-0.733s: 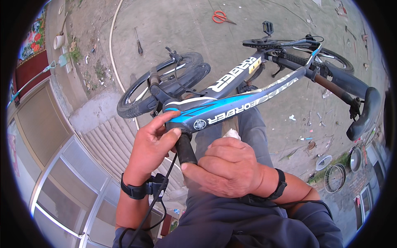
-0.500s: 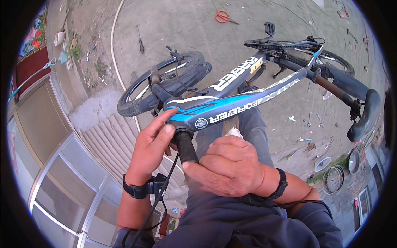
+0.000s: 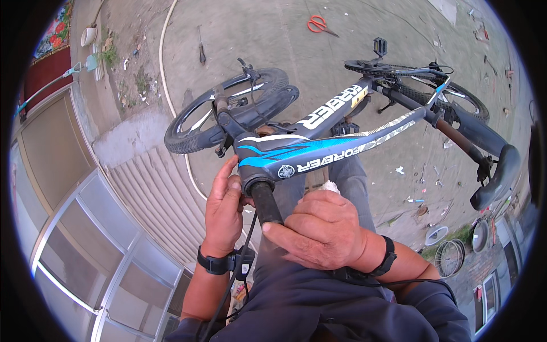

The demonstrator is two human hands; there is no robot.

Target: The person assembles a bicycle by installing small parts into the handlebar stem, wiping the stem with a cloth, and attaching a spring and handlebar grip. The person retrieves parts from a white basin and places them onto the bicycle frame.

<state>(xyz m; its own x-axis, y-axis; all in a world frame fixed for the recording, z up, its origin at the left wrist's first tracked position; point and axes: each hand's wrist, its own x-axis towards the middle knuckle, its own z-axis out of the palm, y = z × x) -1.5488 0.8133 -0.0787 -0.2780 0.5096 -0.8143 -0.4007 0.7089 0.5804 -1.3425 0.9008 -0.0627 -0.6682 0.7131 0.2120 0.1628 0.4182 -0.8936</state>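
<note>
Outdoors, grey ground (image 3: pixel 296 54) spreads under one bicycle (image 3: pixel 336 151), which slants across in front of the person, its frame above their legs and its front end by the hands. It has two wheels: the front wheel (image 3: pixel 175 130) at the left, partly covered by fork and mudguard, and the rear wheel (image 3: pixel 419 96) at the upper right, partly hidden behind other parts. At the lower right is at least one loose spoked rim (image 3: pixel 436 259); whether a second overlaps it is hard to tell. One saddle (image 3: pixel 498 178) sits at the bicycle's right end. One black tube (image 3: pixel 264 202) sticks out of the front end toward the person. Beside it are two hands. The left hand (image 3: pixel 223 219) lays thumb and forefinger along the front end; its other fingers are mostly hidden, so I cannot tell whether they grip. The right hand (image 3: pixel 322 231) is curled into a fist, one digit at the tube's near end. One pair of red-handled scissors (image 3: pixel 322 25) and one screwdriver (image 3: pixel 201 54) lie well apart. One white lump (image 3: pixel 329 187) pokes from the fist, otherwise concealed.
</note>
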